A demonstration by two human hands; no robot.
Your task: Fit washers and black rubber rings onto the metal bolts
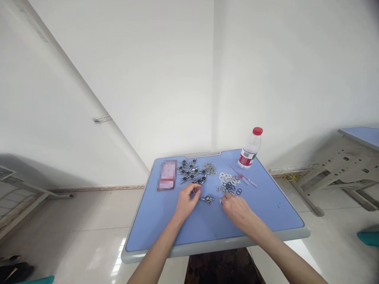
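My left hand [187, 200] rests on the blue table, fingers loosely curved and thumb apart, with nothing visible in it. Just beyond it lies a cluster of metal fittings with black round parts [191, 172]. Between my hands sits a single metal fitting [207, 199] with arms and a ring at its middle, touched by neither hand. My right hand [236, 208] is closed in a pinch near the loose rings; a small pale flat plate [220, 201] shows at its fingertips. Black rubber rings [238, 191], tiny metal nuts [220, 189] and flat pale plates [226, 177] lie beyond it.
A pile of screws [209, 168] lies at the back middle. A phone [167, 175] is at the back left. A water bottle [249, 152] with a red cap stands at the back right, near a red-and-clear screwdriver [244, 179]. The wall is behind the table [216, 245].
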